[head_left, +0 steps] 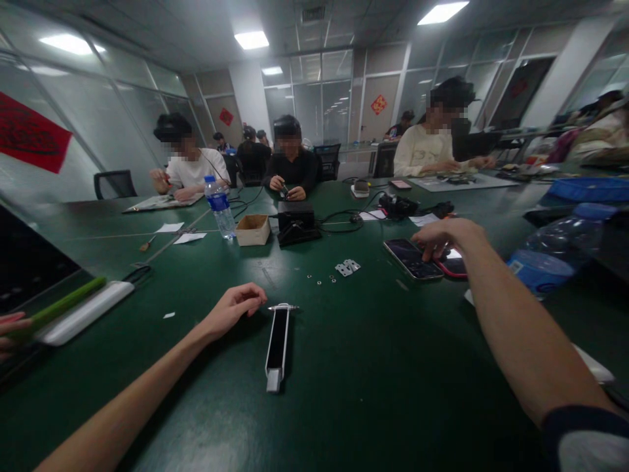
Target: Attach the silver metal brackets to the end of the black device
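Note:
My left hand (240, 303) rests on the green table, holding nothing. Its fingers are loosely bent, with the thumb a little apart. Just right of its fingertips lies a long narrow white-framed device (278, 341), with a dark inside, a thin metal crossbar at its far end and a silver block at its near end. My right hand (449, 235) reaches down over a dark-screened phone (413, 259), its bent fingertips at the screen and nothing visibly gripped. A red-edged phone (453, 263) lies partly under that hand. Between my hands are a silver hinge (348, 267) and several small nuts (319, 282).
A small open box (253, 231), a black stand (296, 223) and a water bottle (219, 208) stand farther back. On the right is a large bottle (555, 252); a laptop (34, 255) is on the left. Co-workers sit across the table, and another person's hand (10, 331) shows at far left.

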The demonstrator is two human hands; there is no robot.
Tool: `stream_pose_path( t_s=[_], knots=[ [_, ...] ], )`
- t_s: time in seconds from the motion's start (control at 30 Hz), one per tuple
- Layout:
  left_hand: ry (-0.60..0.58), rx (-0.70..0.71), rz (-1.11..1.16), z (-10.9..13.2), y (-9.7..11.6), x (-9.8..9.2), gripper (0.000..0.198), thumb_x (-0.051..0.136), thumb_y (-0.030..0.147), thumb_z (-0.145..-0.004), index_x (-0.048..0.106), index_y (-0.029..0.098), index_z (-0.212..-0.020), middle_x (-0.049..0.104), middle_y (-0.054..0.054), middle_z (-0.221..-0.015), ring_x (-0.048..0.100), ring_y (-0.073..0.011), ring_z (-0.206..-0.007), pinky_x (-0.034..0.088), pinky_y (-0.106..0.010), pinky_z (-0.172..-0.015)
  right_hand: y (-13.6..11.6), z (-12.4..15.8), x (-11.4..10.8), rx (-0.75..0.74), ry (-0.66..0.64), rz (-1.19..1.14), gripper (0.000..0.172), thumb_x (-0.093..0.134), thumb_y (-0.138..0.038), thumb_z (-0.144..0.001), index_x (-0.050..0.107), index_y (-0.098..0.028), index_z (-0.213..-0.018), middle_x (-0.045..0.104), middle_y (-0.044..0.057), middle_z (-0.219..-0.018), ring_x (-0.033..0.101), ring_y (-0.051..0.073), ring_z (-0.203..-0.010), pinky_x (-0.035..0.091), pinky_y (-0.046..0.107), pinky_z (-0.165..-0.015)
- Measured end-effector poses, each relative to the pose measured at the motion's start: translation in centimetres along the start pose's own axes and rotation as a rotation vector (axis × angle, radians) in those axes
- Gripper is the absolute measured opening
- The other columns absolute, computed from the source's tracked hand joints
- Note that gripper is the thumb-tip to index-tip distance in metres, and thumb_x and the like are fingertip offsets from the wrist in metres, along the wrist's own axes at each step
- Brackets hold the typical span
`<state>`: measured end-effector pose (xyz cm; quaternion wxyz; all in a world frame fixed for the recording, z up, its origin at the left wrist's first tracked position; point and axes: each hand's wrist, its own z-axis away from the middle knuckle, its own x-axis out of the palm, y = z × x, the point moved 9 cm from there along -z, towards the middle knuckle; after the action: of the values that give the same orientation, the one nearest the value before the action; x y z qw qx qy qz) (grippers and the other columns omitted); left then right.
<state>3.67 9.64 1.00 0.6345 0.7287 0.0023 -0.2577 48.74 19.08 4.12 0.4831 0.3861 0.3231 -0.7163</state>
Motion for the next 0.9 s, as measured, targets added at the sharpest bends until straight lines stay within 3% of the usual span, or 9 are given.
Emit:
stream_pose_path(
  t_s=[0.1,0.33,0.9],
  knots=[
    [-0.002,-0.005,0.000,0.0,-0.2,-0.1,0.018,0.061,0.032,-0.079,0.061,0.015,-0.084,0.051,0.003,-0.066,0.042,-0.0090,-0.055,0.031,-0.021,-0.052,0.4,0.4,1.2,0.074,-0.141,-0.088,0.023,0.042,-0.031,-0.090,0.060,-0.018,-0.089,0.073,0.007,-0.091,0.065,0.019,-0.086,0.043,0.026,-0.058],
    [-0.009,-0.005,0.009,0.0,-0.5,-0.1,0.018,0.061,0.032,-0.080,0.062,0.015,-0.085,0.052,0.003,-0.067,0.042,-0.0089,-0.056,0.032,-0.021,-0.053,0.2,0.4,1.4,0.071,-0.139,-0.108,0.031,0.037,-0.037,-0.093,0.059,-0.017,-0.084,0.072,0.009,-0.094,0.064,0.019,-0.089,0.045,0.025,-0.059],
    [-0.021,0.006,0.027,0.0,-0.5,-0.1,0.017,0.060,0.030,-0.081,0.061,0.014,-0.086,0.050,0.004,-0.064,0.042,-0.0088,-0.056,0.032,-0.020,-0.053,0.1,1.0,1.3,0.071,-0.141,-0.136,0.024,0.045,-0.033,-0.090,0.060,-0.019,-0.077,0.071,0.010,-0.090,0.064,0.021,-0.087,0.046,0.027,-0.062]
  ],
)
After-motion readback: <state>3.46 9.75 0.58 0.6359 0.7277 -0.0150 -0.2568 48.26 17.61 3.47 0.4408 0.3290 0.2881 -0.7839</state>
